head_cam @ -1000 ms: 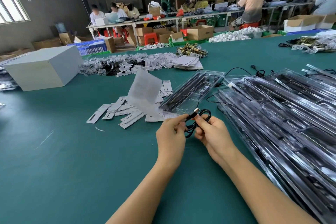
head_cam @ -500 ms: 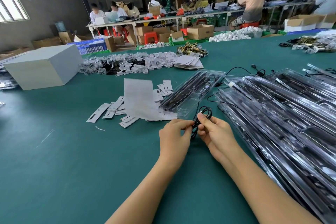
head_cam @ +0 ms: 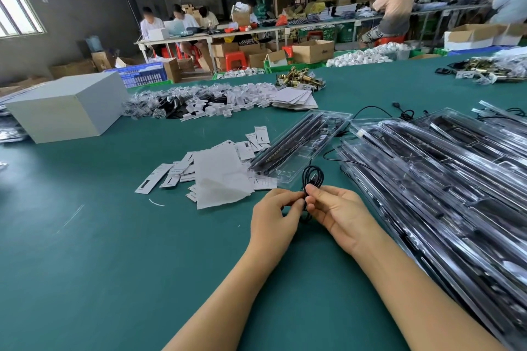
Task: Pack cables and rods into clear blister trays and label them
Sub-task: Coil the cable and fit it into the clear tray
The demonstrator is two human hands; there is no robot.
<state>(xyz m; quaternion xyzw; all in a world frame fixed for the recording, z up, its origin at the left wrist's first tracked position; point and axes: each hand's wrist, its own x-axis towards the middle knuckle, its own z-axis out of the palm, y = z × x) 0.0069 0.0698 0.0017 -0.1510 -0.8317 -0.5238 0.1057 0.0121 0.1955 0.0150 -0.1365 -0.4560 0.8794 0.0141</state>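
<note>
A coiled black cable [head_cam: 313,177] is pinched at its waist between my left hand [head_cam: 275,215] and my right hand [head_cam: 338,211], just above the green table. Its loops stick up past my fingertips. Right behind it lies an open clear blister tray [head_cam: 288,171] with black rods [head_cam: 291,141] along its left side. A white backing sheet [head_cam: 221,177] and loose paper labels [head_cam: 176,172] lie to the left of the tray.
A large pile of filled blister trays [head_cam: 445,179] covers the table on my right. A grey box [head_cam: 65,107] stands far left, with heaps of bagged parts [head_cam: 182,101] and brass hardware [head_cam: 301,80] behind. Loose black cable [head_cam: 370,108] trails beyond the tray. People work at far benches.
The backing sheet that stood curled up has settled flat on the labels. My hands have bunched the cable into a tighter coil, and the plug that stuck out is now tucked in.
</note>
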